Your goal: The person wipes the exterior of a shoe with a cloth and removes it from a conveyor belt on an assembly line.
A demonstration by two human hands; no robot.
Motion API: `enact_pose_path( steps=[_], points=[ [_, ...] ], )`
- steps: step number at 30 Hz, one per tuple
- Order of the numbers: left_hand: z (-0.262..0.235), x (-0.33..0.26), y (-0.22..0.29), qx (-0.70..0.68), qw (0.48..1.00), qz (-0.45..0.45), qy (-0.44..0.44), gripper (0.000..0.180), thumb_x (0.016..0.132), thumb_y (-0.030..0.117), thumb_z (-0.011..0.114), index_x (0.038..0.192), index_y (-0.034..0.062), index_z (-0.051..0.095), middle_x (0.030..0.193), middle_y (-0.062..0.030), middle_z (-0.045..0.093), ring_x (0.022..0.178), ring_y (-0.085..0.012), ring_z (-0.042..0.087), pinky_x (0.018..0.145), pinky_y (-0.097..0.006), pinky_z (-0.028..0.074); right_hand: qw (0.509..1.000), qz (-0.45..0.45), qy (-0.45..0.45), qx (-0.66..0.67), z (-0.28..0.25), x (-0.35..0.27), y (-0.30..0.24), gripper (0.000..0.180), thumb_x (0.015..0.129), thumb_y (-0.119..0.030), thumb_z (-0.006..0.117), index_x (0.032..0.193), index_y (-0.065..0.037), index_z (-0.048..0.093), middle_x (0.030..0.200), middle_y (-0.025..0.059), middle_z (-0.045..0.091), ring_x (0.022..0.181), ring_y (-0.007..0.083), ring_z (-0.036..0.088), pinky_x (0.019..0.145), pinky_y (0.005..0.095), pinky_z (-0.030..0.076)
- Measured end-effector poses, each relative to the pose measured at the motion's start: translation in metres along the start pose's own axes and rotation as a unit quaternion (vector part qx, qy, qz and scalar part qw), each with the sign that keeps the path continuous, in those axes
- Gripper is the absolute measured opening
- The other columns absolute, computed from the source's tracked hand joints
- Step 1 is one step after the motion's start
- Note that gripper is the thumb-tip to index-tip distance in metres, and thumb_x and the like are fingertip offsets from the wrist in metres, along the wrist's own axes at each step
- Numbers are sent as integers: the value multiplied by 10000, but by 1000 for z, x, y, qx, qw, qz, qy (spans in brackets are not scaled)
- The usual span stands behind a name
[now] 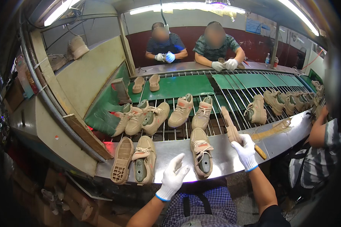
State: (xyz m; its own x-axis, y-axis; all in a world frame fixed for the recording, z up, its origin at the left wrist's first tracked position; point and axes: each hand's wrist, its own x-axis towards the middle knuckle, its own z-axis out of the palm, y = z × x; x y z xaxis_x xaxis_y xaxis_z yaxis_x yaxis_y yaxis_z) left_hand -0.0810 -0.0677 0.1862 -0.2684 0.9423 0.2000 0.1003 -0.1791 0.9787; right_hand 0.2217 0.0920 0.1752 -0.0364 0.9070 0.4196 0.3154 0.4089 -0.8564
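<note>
Bare sheet steel makes up the ledge point(224, 160) at the near side of a metal-rod rack point(174, 132). Above its right half, a tan outsole point(231, 126) stands on edge in the gloved right hand point(245, 150), its far end pointing toward the rack. Fingers close round its near end; a wooden handle point(260, 152) pokes out beside them, but whether it is gripped too cannot be told. If it is, sharing one grip could let the outsole twist or slip. Just to the left, a beige lasted shoe point(202, 155) sits with its heel close to the ledge's near edge, so a knock from either wrist might push it off. Further along, toward the left end, a second lasted shoe point(144, 160) and a treaded outsole point(122, 159) lie just as near that edge.

As for pose, the right forearm rises from the lower right. The gloved left hand point(175, 176) is empty at the near edge, thumb and fingers spread wide, between the two lasted shoes.
</note>
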Motion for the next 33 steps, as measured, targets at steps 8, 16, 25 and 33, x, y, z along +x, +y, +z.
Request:
enact_pose_path(
  steps=[8,16,25,33],
  points=[
    [-25,20,17,-236,966,1,105,1178,926,351,795,1706,72,-43,1719,-275,214,1557,-412,339,1249,-519,360,928,-274,-241,-77,29,-11,-171,690,823,-319,864,1416,-68,616,1417,205,614,1315,391,596,1118,476,488],
    [-17,-4,-54,310,939,48,138,632,892,91,687,1496,6,522,1531,-311,464,1432,-447,479,1213,-491,411,958,106,-235,129,129,26,2,288,1055,-271,620,1076,-20,760,1017,81,788,986,236,727,1062,395,499],
    [-44,90,-23,657,745,113,-16,825,914,434,711,1513,-85,483,1605,-318,427,1540,-529,294,1304,-611,145,987,-124,-81,66,20,-141,-43,261,976,-70,566,739,-79,673,725,34,678,732,186,679,1030,487,523],
    [-72,169,-47,746,652,-109,-82,933,834,783,673,1291,-29,716,1415,-253,639,1412,-424,496,1243,-608,247,917,222,195,268,7,-211,-7,399,1111,-374,530,1216,0,623,1006,97,662,972,224,652,997,420,533]
  ],
)
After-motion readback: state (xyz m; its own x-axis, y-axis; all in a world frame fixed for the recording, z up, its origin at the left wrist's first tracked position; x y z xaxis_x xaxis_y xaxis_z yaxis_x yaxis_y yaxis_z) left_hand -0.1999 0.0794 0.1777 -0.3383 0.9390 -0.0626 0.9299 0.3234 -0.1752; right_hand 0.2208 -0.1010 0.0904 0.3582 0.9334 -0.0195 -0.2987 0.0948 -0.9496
